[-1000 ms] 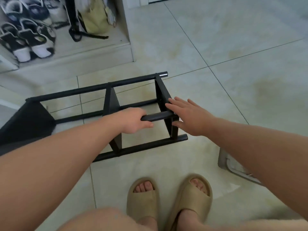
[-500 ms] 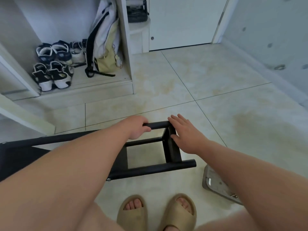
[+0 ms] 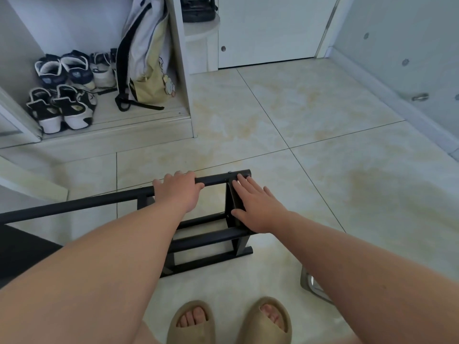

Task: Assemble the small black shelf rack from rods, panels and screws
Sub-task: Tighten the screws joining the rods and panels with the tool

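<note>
The black shelf rack point(image 3: 213, 240) stands on the tiled floor in front of my feet, built of long round rods joined by flat cross panels. My left hand point(image 3: 177, 192) grips the top rod point(image 3: 216, 180), fingers curled over it. My right hand point(image 3: 255, 207) lies flat with straight fingers on the end panel point(image 3: 234, 203) at the rack's right end. The rack's left part runs out of view behind my left forearm.
An open cabinet at the back left holds several shoes point(image 3: 62, 95) and a hanging bag point(image 3: 146, 53). A white door point(image 3: 270, 31) is behind. A grey metal piece point(image 3: 311, 285) lies on the floor under my right forearm. My sandalled feet point(image 3: 228, 321) are at the bottom.
The rack has been lifted and turned more upright. My left hand stayed on the rod; my right hand slid flat onto the end panel. My head tilted up, showing the cabinet and door.
</note>
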`<action>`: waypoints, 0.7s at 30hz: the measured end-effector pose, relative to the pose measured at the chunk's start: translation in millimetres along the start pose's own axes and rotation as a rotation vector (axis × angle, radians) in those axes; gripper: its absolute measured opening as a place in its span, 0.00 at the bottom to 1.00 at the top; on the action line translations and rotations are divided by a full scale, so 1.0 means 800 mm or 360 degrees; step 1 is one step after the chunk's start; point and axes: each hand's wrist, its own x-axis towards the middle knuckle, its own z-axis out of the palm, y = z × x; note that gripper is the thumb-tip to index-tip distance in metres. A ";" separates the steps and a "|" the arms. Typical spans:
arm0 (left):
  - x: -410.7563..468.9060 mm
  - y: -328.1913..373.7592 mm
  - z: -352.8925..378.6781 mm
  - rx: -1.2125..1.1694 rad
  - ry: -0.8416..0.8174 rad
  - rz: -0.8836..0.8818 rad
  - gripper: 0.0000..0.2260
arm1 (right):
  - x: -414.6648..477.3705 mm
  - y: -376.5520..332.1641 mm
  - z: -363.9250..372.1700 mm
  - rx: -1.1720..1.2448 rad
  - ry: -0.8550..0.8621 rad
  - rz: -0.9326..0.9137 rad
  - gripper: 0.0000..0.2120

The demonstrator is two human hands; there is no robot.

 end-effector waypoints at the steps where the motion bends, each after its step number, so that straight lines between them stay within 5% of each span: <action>1: 0.000 0.001 -0.001 -0.0010 -0.0010 -0.0024 0.17 | -0.001 0.002 -0.001 -0.0001 -0.0024 0.0006 0.36; 10: -0.050 0.036 -0.023 -0.0120 -0.0048 0.0136 0.28 | -0.069 0.030 -0.023 0.0066 0.0057 0.0118 0.35; 21: -0.106 0.191 -0.024 -0.0017 0.0052 0.0854 0.29 | -0.191 0.166 -0.032 0.0174 0.0126 0.0645 0.33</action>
